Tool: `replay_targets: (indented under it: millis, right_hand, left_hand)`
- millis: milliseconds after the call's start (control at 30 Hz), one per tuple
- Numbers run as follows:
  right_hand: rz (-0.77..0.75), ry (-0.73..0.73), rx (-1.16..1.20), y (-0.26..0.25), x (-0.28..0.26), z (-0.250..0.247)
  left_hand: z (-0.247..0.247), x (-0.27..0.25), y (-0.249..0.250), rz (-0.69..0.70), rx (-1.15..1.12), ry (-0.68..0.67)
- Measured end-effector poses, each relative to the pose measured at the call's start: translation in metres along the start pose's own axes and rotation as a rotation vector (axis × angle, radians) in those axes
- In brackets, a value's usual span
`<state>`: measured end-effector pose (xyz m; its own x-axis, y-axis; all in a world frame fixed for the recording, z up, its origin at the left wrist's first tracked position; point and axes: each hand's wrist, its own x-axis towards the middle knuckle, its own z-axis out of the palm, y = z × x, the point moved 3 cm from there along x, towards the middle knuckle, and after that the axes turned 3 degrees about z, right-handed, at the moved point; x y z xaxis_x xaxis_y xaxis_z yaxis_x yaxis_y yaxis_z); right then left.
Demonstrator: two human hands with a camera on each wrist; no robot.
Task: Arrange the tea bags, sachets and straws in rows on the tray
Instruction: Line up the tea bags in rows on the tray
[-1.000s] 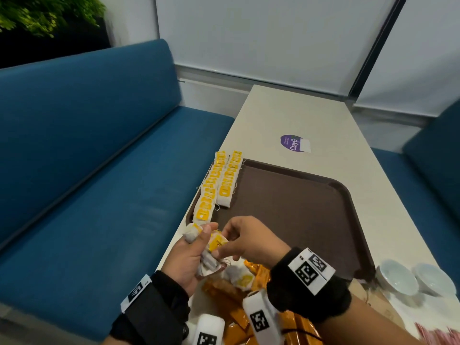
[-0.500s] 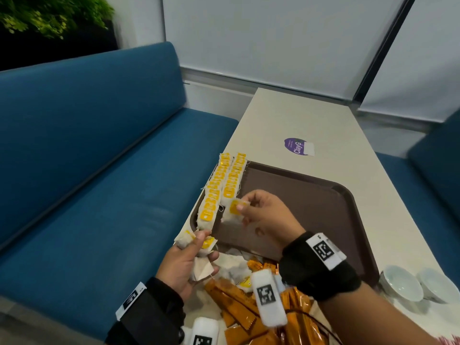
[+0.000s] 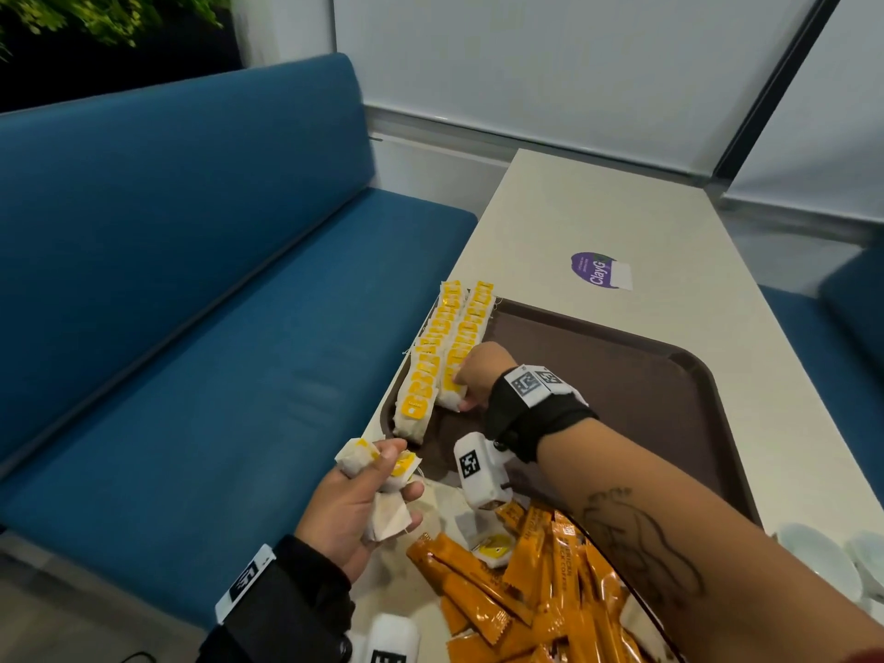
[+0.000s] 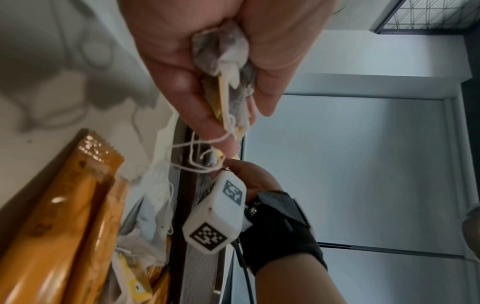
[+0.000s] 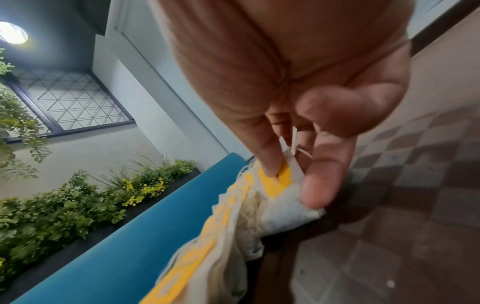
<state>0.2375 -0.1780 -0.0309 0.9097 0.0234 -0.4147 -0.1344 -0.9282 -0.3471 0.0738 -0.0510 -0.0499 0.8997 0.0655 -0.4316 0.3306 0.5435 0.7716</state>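
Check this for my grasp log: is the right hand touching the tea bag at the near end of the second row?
Touching. The right wrist view shows the right hand pinching the tea bag.

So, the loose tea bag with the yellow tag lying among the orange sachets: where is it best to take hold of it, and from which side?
Probably by its yellow tag, from above. The loose tea bag lies flat on the orange sachets, tag face up and uncovered, while sachets crowd its sides, so a side approach would disturb them. A thumb-and-finger pinch suits the stiff tag.
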Motion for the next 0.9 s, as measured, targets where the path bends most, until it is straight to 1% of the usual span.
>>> replay_targets:
  millis: [33, 133, 200, 233, 300, 333, 367, 400, 433, 467, 500, 567, 633, 667, 700, 733, 800, 900]
  right_hand:
    - [0.016, 0.013, -0.044, -0.004, 0.004, -0.001]
    - [0.104, 0.038, 0.042, -0.007, 0.014, -0.004]
    - [0.074, 0.025, 0.110, -0.003, 0.018, -0.001]
    - [0.071, 0.036, 0.157, -0.001, 0.019, -0.002]
    - [0.160, -0.006, 0.342, 0.001, 0.018, -0.008]
    - [0.131, -0.014, 0.291, 0.000, 0.017, -0.010]
    - [0.067, 0.004, 0.170, 0.002, 0.018, -0.011]
    - [0.034, 0.010, 0.037, 0.002, 0.017, -0.012]
    - [0.039, 0.012, 0.001, 0.004, 0.020, -0.013]
    - [0.066, 0.022, 0.030, 0.005, 0.019, -0.015]
    - [0.060, 0.045, 0.093, 0.004, 0.015, -0.019]
    - [-0.020, 0.066, 0.214, 0.004, 0.001, -0.028]
    - [-0.106, 0.064, 0.347, 0.003, -0.026, -0.038]
    - [-0.151, 0.016, 0.429, 0.004, -0.040, -0.040]
    - [-0.194, -0.032, 0.464, 0.003, -0.055, -0.042]
    - [-0.224, -0.065, 0.442, 0.002, -0.072, -0.043]
    - [-0.231, -0.106, 0.396, 0.008, -0.096, -0.039]
    - [-0.180, -0.138, 0.431, 0.019, -0.120, -0.023]
  left_hand:
    - [-0.001, 0.000, 0.000, -0.003, -0.001, -0.003]
    - [0.000, 0.002, -0.001, -0.016, -0.001, -0.022]
    - [0.000, 0.003, -0.002, -0.025, 0.001, -0.030]
    - [0.000, 0.003, -0.003, -0.028, 0.002, -0.033]
    - [0.001, 0.004, -0.004, -0.031, 0.002, -0.041]
    - [0.001, 0.004, -0.004, -0.030, 0.000, -0.045]
    - [0.002, 0.005, -0.005, -0.031, 0.001, -0.051]
    - [0.003, 0.005, -0.005, -0.034, 0.002, -0.058]
    - [0.004, 0.005, -0.005, -0.038, 0.002, -0.068]
    - [0.005, 0.005, -0.005, -0.040, 0.002, -0.078]
    - [0.006, 0.005, -0.004, -0.040, 0.004, -0.091]
    - [0.008, 0.005, -0.003, -0.035, 0.010, -0.120]
    - [0.012, 0.004, -0.002, -0.038, 0.010, -0.147]
    - [0.014, 0.004, -0.002, -0.045, 0.000, -0.160]
    - [0.016, 0.004, -0.002, -0.054, -0.015, -0.176]
    - [0.018, 0.003, -0.002, -0.062, -0.033, -0.194]
    - [0.023, 0.001, -0.001, -0.073, -0.050, -0.232]
    - [0.028, -0.002, -0.002, -0.063, -0.037, -0.273]
